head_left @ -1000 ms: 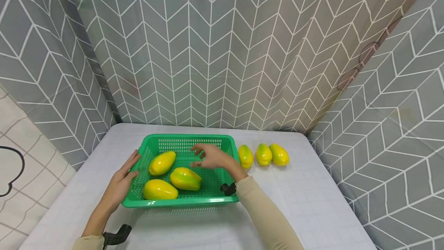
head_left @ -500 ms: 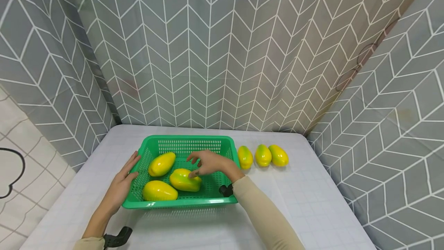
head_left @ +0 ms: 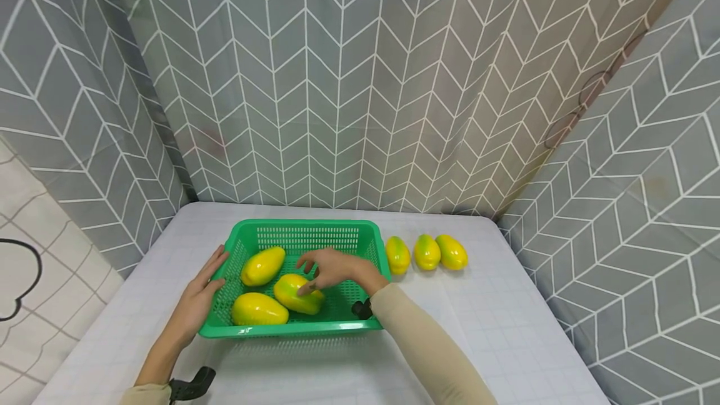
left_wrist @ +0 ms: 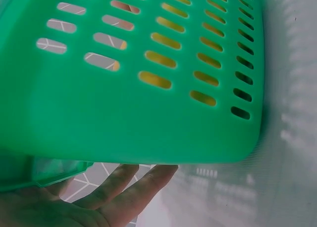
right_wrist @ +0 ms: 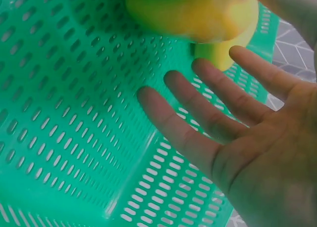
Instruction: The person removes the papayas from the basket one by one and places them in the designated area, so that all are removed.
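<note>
A green plastic basket (head_left: pixel 306 222) on the table holds three yellow mangoes. One lies at the back left (head_left: pixel 262 266), one at the front left (head_left: pixel 260 309); the third, a yellow-green mango (head_left: pixel 288 295), is nearer the middle. My right hand (head_left: pixel 332 267) is over the basket, its thumb touching that middle mango. In the right wrist view, the right hand's fingers (right_wrist: pixel 178 133) are spread and fairly straight, away from the fruit. My left hand (head_left: pixel 195 299) rests against the basket's left side with extended fingers, also seen along the green wall (left_wrist: pixel 114 123) in the left wrist view.
Right of the basket, three more yellow-green mangoes (head_left: pixel 427 252) lie in a row on the white tablecloth (head_left: pixel 495 317). Grey curtains (head_left: pixel 337 92) with a white chevron pattern hang behind the table and at both sides.
My right hand has moved left and downward inside the basket to the middle mango, which has turned slightly under the thumb. The left hand stays at the basket's side.
</note>
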Motion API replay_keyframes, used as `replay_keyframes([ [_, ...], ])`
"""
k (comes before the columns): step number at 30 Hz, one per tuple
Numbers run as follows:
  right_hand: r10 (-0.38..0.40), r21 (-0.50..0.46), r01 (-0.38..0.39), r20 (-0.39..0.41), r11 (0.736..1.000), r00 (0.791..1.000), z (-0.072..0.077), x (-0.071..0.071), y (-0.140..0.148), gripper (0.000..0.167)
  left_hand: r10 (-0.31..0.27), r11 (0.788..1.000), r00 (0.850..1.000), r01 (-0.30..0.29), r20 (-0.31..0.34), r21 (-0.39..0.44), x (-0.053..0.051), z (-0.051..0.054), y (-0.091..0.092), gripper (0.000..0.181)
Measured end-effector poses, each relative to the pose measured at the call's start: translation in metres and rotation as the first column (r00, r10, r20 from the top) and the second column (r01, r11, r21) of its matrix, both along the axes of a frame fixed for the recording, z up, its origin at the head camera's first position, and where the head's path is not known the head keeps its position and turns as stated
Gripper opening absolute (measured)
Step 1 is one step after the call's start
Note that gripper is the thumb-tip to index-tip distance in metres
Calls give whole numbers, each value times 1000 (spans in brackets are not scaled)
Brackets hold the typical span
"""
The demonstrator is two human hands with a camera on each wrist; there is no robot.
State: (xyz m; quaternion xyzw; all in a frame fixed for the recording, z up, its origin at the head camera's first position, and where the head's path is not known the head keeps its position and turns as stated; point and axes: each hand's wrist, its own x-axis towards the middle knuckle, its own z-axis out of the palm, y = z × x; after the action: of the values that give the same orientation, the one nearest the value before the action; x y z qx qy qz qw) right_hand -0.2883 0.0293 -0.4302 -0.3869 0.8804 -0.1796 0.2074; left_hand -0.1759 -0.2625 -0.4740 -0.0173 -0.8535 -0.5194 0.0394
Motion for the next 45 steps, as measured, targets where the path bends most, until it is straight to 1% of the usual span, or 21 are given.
replay_keyframes([
  [8, 29, 2, -29, 7, 1000, 1000, -5, -1, -9, 60, 1, 1000, 1000, -1, -6, 0, 0, -1, 1, 58],
  [14, 36, 23, -37, 11, 999, 999, -7, -1, -14, 64, 3, 1000, 1000, -2, -20, 6, 1, -1, 1, 58],
  [20, 56, 20, -56, 8, 998, 998, -9, -2, -16, 66, 4, 1000, 1000, -4, -5, 0, 1, 0, 1, 58],
  [26, 71, 20, -71, 4, 997, 997, -8, -1, -17, 66, 5, 1000, 1000, -5, -6, -4, 1, 0, 1, 58],
  [35, 70, 13, -70, 10, 997, 997, -6, -1, -16, 64, 5, 1000, 1000, -5, -8, -2, 1, 2, 2, 58],
  [45, 72, 11, -71, -6, 997, 997, -7, -2, -16, 63, 10, 1000, 1000, -10, -4, 1, 1, 0, 1, 58],
])
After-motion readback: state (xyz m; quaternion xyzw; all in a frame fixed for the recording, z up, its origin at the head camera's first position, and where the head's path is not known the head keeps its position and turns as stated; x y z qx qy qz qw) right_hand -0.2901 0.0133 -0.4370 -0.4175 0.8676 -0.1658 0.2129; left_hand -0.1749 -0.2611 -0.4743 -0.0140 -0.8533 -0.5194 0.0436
